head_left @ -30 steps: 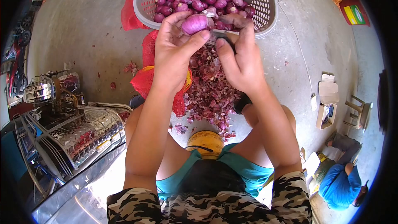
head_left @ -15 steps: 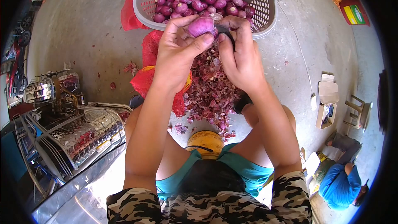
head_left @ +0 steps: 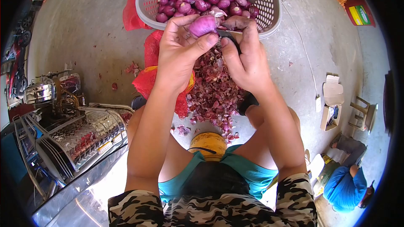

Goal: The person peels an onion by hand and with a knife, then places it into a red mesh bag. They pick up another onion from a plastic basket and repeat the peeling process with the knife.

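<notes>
A purple-red onion point(head_left: 203, 26) is gripped between the thumb and fingers of my left hand point(head_left: 179, 56). Close to its right side, my right hand point(head_left: 249, 61) is closed around a small knife point(head_left: 230, 38) with a dark handle. The blade is mostly hidden by the onion and fingers. A pale flap of skin sticks up from the onion's top right. Just beyond my hands stands a grey perforated basket point(head_left: 274, 14) holding many onions point(head_left: 201, 5). Below my hands, a heap of dry onion peels point(head_left: 212, 88) covers the floor between my legs.
A red mesh bag point(head_left: 147, 82) lies left of the peels. A yellow container point(head_left: 208, 143) is between my thighs. Shiny metal vehicle parts point(head_left: 92, 136) stand at left. At right are an open cardboard box point(head_left: 331, 117), a wooden stool point(head_left: 365, 115) and a person in blue point(head_left: 345, 189).
The onion has tilted slightly and shifted a little left. My right hand has moved slightly right and down, and a pale skin flap now stands up at the onion's top.
</notes>
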### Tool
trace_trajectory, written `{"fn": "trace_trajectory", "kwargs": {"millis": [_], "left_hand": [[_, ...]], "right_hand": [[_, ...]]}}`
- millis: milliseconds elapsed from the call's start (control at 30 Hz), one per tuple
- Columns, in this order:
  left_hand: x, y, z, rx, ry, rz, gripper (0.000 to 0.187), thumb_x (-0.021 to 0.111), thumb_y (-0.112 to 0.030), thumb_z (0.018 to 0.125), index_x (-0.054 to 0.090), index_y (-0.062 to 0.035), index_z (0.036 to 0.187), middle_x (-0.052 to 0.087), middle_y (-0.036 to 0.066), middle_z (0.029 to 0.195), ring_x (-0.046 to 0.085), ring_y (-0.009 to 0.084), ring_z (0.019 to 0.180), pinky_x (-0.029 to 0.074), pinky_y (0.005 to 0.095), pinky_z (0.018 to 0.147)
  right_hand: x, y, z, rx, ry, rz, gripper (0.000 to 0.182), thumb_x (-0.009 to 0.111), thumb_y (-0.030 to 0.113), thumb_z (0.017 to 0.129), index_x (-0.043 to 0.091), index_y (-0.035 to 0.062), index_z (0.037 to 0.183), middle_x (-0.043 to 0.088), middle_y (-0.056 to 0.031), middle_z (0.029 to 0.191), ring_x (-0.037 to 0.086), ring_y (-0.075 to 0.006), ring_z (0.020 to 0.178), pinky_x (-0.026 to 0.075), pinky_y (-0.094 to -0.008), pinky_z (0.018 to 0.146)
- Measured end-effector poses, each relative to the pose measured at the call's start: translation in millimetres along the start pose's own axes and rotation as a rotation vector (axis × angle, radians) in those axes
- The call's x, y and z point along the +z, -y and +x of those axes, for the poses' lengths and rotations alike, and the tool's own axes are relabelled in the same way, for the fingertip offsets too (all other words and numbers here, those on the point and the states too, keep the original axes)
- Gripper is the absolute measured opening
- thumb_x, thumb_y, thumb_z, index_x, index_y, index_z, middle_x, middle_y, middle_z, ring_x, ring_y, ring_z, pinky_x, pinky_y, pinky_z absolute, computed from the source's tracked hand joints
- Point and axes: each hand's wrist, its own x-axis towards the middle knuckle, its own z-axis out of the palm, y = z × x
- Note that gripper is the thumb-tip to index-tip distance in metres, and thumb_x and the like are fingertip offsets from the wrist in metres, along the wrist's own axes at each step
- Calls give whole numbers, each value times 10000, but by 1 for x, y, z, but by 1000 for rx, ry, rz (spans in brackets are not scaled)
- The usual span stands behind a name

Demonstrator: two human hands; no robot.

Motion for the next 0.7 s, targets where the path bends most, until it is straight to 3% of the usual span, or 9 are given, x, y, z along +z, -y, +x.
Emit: {"fn": "trace_trajectory", "kwargs": {"millis": [233,433,567,700], "left_hand": [[1,2,1,15,-11,4,447,705,92,726,476,-30,1091,573,89,1053,590,157,958,513,286,816],[4,-3,-1,3,-20,12,451,679,115,721,473,-24,1097,572,101,1065,594,169,964,502,296,832],[0,-4,-2,25,43,53,410,590,67,801,470,-60,1173,582,107,1092,586,195,1012,508,376,873],[1,-7,-1,-6,13,71,471,593,101,765,467,-43,1195,571,115,1102,584,188,1004,499,343,864]], "right_hand": [[2,1,1,64,4,-127,236,521,89,870,425,51,1083,620,-215,766,611,-416,703,472,-474,588],[1,-14,7,67,-130,-99,210,508,93,884,423,52,1071,619,-220,788,605,-426,724,464,-485,603],[-5,-16,7,214,-129,30,191,489,91,893,423,30,1062,623,-182,764,627,-385,759,480,-408,655],[-11,-3,6,343,-58,159,314,506,109,881,392,25,1161,640,-195,851,639,-371,794,480,-391,702]]}}
